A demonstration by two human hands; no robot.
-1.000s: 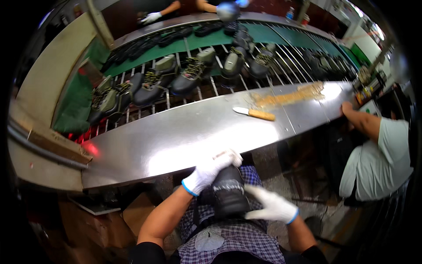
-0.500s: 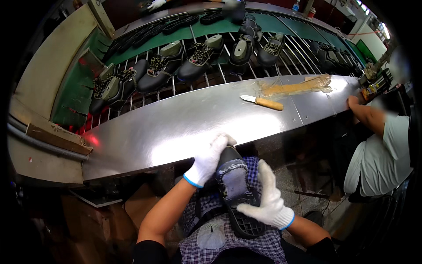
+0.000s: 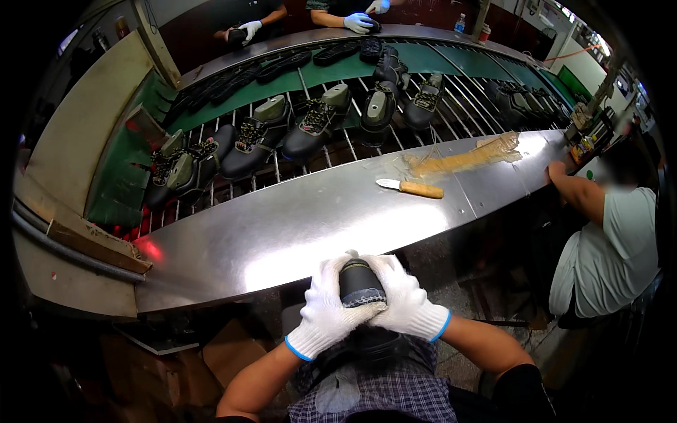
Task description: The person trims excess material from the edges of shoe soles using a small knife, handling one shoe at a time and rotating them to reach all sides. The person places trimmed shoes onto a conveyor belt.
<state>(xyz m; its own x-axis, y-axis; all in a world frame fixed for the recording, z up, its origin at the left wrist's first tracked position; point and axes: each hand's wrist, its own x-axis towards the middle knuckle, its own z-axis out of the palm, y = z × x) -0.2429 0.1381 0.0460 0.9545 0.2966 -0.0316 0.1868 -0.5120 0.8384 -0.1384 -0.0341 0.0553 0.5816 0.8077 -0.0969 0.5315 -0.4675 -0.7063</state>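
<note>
Both my hands wear white knit gloves with blue cuffs. Between them, over my lap, is a dark shoe (image 3: 358, 278) whose rounded end points toward the workbench and shows white stitching. My left hand (image 3: 321, 310) is wrapped round its left side, and my right hand (image 3: 409, 299) grips the right side. The thumbs come together over the shoe's middle. A black sole part (image 3: 381, 349) lies just below the hands, partly hidden. On the metal bench ahead rests a knife (image 3: 416, 188) with a wooden handle and a short blade.
Beyond the steel bench (image 3: 303, 233), black work shoes (image 3: 317, 127) stand on a roller rack. Black soles (image 3: 282, 67) lie on a green strip behind it. Brown tape (image 3: 465, 158) covers part of the bench. A co-worker (image 3: 606, 240) sits at right; other people's gloved hands work across.
My right hand has moved up from the sole part and closed on the shoe's right side. My left hand has shifted down along the shoe. The view has tilted up, showing more across the rack.
</note>
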